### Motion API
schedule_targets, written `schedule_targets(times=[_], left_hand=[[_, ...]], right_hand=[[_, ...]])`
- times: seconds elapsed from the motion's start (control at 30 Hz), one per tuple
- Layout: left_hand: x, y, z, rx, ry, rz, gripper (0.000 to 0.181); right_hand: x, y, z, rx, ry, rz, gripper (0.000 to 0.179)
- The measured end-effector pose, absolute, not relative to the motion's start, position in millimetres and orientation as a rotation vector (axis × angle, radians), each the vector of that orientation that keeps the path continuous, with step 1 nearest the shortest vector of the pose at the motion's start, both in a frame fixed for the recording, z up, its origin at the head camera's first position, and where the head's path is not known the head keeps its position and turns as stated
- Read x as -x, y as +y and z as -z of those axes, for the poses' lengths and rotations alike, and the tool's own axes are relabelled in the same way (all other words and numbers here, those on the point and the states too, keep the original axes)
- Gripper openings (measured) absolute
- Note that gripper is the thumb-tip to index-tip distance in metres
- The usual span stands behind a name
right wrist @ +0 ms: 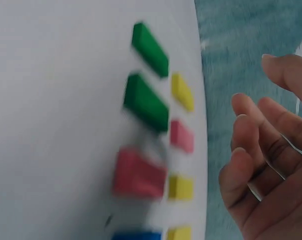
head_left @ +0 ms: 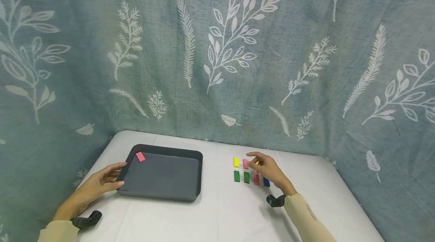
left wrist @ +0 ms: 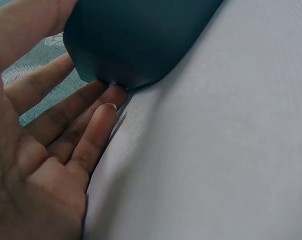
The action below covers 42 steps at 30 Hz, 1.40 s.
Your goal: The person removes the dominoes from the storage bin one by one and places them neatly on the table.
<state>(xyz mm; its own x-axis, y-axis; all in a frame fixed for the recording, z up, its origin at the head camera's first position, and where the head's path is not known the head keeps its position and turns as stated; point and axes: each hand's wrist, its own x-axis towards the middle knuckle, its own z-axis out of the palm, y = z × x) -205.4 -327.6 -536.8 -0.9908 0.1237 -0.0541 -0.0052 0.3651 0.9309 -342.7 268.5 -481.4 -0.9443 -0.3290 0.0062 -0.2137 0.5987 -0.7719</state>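
Note:
My left hand [head_left: 96, 186] is at the left side of a dark grey tray [head_left: 159, 198], its fingertips touching the wall near the front corner. In the left wrist view those fingers [left wrist: 93, 135] reach against the tray's corner, loosely bent. One pink block [head_left: 140, 156] lies inside the tray at its back left. Over the right end of two rows of small blocks hovers my right hand [head_left: 268, 167], fingers loosely bent and holding nothing. A pink block [head_left: 246, 164] is nearest its fingertips; a red block [right wrist: 139, 174] and a blue block [head_left: 266, 182] lie below the hand.
Two green blocks [head_left: 236, 176] stand in the front row, a yellow block [head_left: 236, 162] at the back row's left end. More yellow blocks [right wrist: 181, 187] are partly hidden by my right hand. White cloth [head_left: 217, 215] covers the table, with a leaf-patterned curtain [head_left: 204, 110] behind.

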Motion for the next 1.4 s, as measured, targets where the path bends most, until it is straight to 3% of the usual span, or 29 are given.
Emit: schedule_targets(times=[0.73, 1.4], left_hand=[[212.1, -322.6, 537.5, -0.075, 2.473, -1.736, 0.077], [206.7, -329.2, 536.4, -0.06, 2.433, -1.747, 0.074]], right_hand=[[358.4, 134.3, 456.7, 0.836, 2.557, 1.243, 0.04], [359.3, 32.0, 473.4, 1.031, 2.372, 1.204, 0.05]])
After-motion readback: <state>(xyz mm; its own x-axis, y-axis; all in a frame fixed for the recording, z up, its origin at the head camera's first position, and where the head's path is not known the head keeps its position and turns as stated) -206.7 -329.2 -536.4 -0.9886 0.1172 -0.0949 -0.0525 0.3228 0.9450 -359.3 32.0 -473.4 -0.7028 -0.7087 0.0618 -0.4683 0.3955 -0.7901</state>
